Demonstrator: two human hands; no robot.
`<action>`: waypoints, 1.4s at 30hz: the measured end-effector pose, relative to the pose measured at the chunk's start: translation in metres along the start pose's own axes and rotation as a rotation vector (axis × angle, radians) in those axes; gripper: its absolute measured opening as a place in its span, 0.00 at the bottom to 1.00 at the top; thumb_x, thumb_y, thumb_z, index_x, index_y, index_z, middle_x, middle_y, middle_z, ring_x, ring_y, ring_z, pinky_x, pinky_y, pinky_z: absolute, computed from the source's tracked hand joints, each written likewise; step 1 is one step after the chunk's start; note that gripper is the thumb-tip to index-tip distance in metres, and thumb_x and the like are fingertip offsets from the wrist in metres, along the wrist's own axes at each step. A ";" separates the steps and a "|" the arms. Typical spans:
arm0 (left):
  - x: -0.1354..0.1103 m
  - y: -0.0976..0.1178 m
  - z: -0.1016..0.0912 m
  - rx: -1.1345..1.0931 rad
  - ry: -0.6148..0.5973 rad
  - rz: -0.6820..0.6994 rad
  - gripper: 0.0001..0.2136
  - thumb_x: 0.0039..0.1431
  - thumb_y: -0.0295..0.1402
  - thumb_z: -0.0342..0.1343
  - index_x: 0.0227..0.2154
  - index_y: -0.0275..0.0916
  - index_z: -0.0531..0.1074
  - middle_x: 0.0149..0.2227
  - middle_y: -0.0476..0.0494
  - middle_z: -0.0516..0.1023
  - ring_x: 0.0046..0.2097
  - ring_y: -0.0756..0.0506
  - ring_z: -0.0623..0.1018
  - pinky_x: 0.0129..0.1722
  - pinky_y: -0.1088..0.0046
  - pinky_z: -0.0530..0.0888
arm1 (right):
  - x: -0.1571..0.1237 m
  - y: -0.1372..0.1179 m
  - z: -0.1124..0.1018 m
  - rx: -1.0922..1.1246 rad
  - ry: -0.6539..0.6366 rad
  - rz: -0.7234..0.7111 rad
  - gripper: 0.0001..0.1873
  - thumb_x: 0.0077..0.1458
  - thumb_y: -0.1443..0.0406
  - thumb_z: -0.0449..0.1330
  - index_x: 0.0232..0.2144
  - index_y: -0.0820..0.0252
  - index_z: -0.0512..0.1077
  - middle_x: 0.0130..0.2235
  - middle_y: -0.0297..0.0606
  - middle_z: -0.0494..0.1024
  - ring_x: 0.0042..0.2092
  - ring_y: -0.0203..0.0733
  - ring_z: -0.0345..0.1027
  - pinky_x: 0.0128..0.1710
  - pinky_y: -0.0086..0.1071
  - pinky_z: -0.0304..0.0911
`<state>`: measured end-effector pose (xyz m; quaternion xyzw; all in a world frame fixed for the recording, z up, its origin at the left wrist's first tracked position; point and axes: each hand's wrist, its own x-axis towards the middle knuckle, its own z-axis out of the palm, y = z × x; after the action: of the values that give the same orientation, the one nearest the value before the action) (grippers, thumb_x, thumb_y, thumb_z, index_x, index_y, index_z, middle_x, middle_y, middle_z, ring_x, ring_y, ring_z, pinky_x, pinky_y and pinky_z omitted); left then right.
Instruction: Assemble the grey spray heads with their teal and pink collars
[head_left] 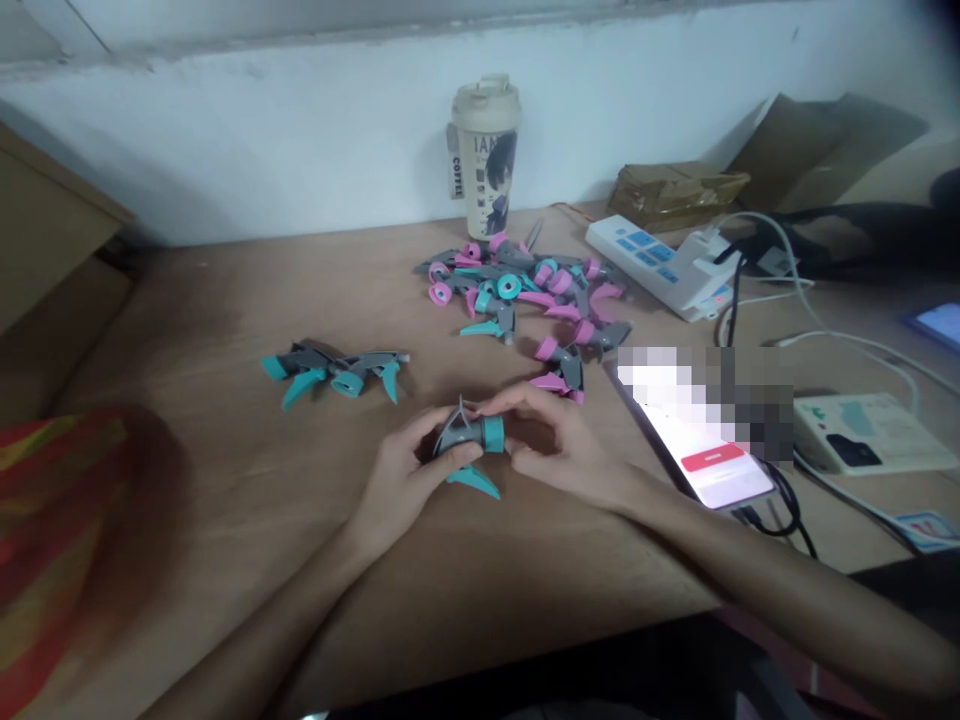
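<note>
Behind the heaped spray heads (510, 287) stands a lidded cup (487, 150), contents hidden.

The left hand (409, 465) and right hand (559, 445) sit at the lower centre of the frame, a spray head (459, 432) between them above the table (180, 330). Left of centre, a pair of spray heads (307, 365) lies on the table. Behind the hands, above centre, lies a pile of spray heads (508, 287); a cup (486, 160) stands behind it, before the wall (300, 140). A power strip (652, 262) lies right of the pile, a box (675, 195) behind it. Right of the hands lies a phone (720, 482), and farther right a power bank (874, 435). A carton (52, 220) is at upper left.
</note>
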<state>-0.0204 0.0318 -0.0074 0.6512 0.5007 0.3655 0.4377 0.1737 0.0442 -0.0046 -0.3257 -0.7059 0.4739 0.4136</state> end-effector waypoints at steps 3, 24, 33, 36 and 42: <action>0.000 0.002 -0.001 0.002 0.021 -0.022 0.14 0.52 0.36 0.59 0.42 0.41 0.74 0.40 0.46 0.79 0.42 0.46 0.76 0.42 0.72 0.72 | 0.000 0.002 0.000 0.063 0.019 0.024 0.20 0.46 0.75 0.56 0.42 0.55 0.66 0.45 0.36 0.73 0.48 0.39 0.68 0.50 0.37 0.63; -0.001 -0.004 -0.003 -0.344 -0.077 -0.133 0.18 0.55 0.39 0.57 0.48 0.40 0.71 0.40 0.43 0.75 0.35 0.49 0.72 0.30 0.77 0.70 | 0.001 -0.029 -0.007 -0.166 0.080 0.116 0.04 0.51 0.64 0.60 0.27 0.59 0.69 0.25 0.30 0.69 0.29 0.33 0.63 0.30 0.28 0.60; 0.001 -0.004 -0.005 -0.281 -0.090 -0.108 0.19 0.54 0.38 0.57 0.50 0.42 0.70 0.43 0.43 0.75 0.42 0.46 0.74 0.36 0.75 0.72 | 0.002 -0.025 -0.009 0.056 -0.011 0.211 0.07 0.50 0.64 0.61 0.24 0.60 0.68 0.23 0.28 0.67 0.26 0.29 0.61 0.25 0.25 0.57; 0.002 0.000 -0.004 -0.250 -0.078 -0.086 0.18 0.54 0.37 0.57 0.48 0.42 0.71 0.45 0.43 0.75 0.45 0.44 0.74 0.40 0.73 0.73 | 0.001 -0.021 -0.009 0.115 -0.009 0.228 0.09 0.48 0.63 0.63 0.23 0.60 0.67 0.23 0.28 0.67 0.26 0.29 0.61 0.24 0.24 0.56; 0.002 0.012 0.000 -0.140 -0.013 -0.068 0.13 0.50 0.34 0.60 0.40 0.38 0.73 0.40 0.44 0.78 0.42 0.44 0.76 0.41 0.70 0.74 | 0.000 -0.014 -0.008 0.144 0.006 0.248 0.12 0.48 0.61 0.63 0.21 0.61 0.65 0.22 0.27 0.68 0.24 0.28 0.59 0.22 0.24 0.54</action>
<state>-0.0157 0.0322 0.0038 0.6040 0.4929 0.3803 0.4976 0.1795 0.0427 0.0107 -0.3814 -0.6232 0.5698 0.3762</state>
